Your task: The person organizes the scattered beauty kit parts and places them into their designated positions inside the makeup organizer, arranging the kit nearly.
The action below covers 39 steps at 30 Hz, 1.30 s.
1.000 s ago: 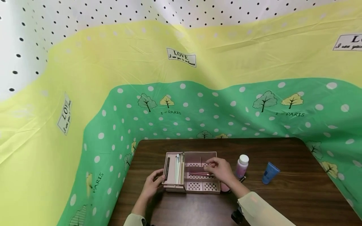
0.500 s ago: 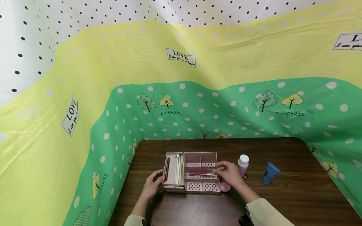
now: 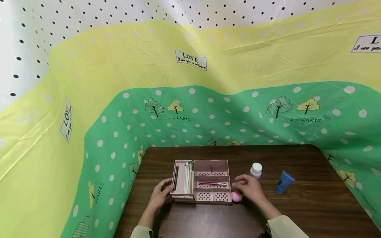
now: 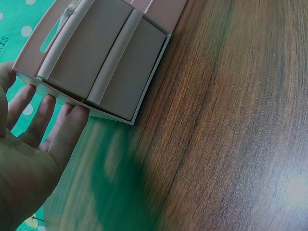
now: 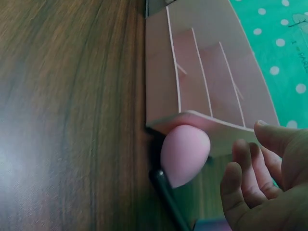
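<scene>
A pink desk organizer (image 3: 211, 165) stands on the table. My left hand (image 3: 160, 192) touches its left end; in the left wrist view the fingertips (image 4: 77, 113) rest along the lower edge of the side wall. A dark pencil (image 3: 176, 177) and several slim light sticks (image 3: 188, 178) lie in the organizer's left tray. Dark pink sticks with silver ends (image 3: 212, 183) lie in the middle compartment. At the organizer's right end sits a pink egg-shaped makeup sponge (image 5: 185, 155). Beside it my right hand (image 3: 249, 189) hovers, fingers loosely bent, holding nothing.
A black stick (image 5: 168, 197) lies against the sponge. Behind my right hand stands a white-capped bottle (image 3: 256, 169), partly hidden. Farther right, a blue tube (image 3: 284, 182) stands on its cap. A patterned curtain (image 3: 190, 129) hangs behind the wooden table (image 3: 312, 205).
My right hand has drawn back from the middle compartment to the right, out past the organizer's end, leaving the dark pink sticks lying there. The left hand has stayed in place.
</scene>
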Available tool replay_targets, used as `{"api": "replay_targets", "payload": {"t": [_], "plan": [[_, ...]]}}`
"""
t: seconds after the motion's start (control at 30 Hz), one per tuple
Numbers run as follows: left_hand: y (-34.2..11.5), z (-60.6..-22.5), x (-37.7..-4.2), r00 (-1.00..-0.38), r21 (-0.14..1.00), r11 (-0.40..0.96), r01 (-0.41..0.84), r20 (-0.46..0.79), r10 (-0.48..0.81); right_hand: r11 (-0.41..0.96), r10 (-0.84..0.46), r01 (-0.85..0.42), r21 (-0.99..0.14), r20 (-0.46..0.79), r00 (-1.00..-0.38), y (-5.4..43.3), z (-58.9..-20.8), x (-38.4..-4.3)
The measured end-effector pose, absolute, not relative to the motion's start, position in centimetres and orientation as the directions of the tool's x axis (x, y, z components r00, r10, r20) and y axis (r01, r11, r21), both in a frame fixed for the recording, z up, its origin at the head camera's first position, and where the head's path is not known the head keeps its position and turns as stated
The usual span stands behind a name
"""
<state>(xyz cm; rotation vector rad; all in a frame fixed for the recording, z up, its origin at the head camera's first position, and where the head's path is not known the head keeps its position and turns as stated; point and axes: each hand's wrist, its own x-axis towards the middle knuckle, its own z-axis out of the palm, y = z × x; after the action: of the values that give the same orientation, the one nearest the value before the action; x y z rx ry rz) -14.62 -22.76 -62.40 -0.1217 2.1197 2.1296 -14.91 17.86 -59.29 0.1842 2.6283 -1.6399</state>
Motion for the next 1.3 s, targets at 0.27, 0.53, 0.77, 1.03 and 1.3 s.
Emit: {"api": "replay_targets", "payload": {"t": [0.27, 0.53, 0.77, 1.03, 1.3], "plan": [[-22.7, -62.3, -14.6, -0.985, 0.986, -0.009, -0.166, -0.166, 0.037, 0.434, 0.098, 0.172, -0.884, -0.143, -0.985, 19.0, -59.9, -14.1], [-22.8, -62.4, -14.7, -0.986, 0.987, -0.014, -0.161, -0.16, 0.042, 0.449, 0.115, 0.202, -0.87, -0.168, -0.979, 19.8, -60.8, -13.4], [-22.8, -62.1, -14.5, -0.987, 0.988, 0.008, -0.154, -0.154, 0.049, 0.481, 0.161, 0.243, -0.842, -0.187, -0.969, 20.5, -62.0, -13.2], [-22.9, -62.4, -14.6, -0.989, 0.99, 0.034, -0.134, -0.136, 0.055, 0.473, 0.193, 0.286, -0.833, -0.219, -0.956, 21.5, -62.6, -12.9], [-23.0, -62.8, -14.8, -0.991, 0.992, 0.036, -0.118, -0.12, 0.061, 0.499, 0.219, 0.326, -0.803, -0.247, -0.944, 22.1, -63.0, -12.6]]}}
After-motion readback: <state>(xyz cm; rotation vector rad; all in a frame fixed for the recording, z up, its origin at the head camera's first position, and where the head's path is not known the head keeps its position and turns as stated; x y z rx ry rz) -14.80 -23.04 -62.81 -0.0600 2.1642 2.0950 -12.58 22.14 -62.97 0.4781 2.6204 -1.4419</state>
